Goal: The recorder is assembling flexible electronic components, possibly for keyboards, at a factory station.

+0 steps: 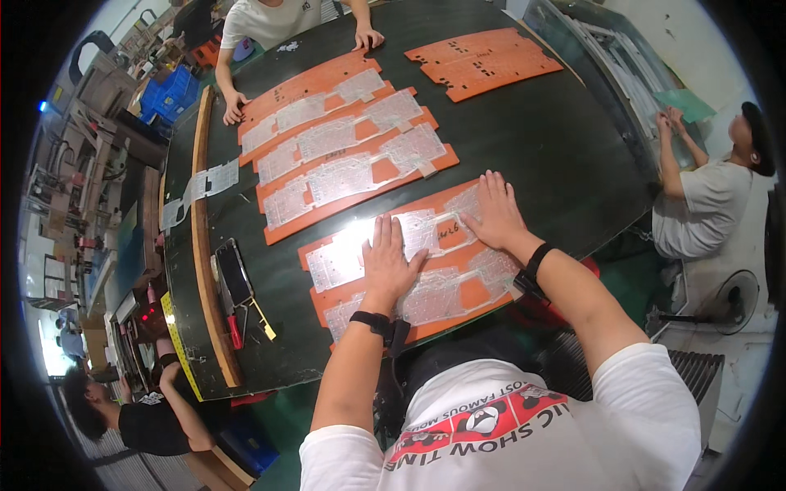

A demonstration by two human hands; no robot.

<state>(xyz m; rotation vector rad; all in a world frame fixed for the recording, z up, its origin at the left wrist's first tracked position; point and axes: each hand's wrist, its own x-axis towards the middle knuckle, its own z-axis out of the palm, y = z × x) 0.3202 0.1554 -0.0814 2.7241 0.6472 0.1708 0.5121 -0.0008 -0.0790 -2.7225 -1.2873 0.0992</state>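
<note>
Nearest me on the dark table lies an orange board with cutouts, bearing two thin, clear, circuit-like plastic sheets. My left hand rests palm down on the farther clear sheet, its fingers stretched forward and a bright glare beside them. At that sheet's right end, my right hand lies flat with fingers extended. Neither hand grips anything. The nearer clear sheet lies along the board's front, partly below my left hand. A dark band circles each of my wrists.
Beyond are more orange boards with clear sheets; a co-worker's hands touch the farthest. Another orange board lies at the far right. Along the left run a wooden bar, a loose clear sheet, a phone and a red-handled tool.
</note>
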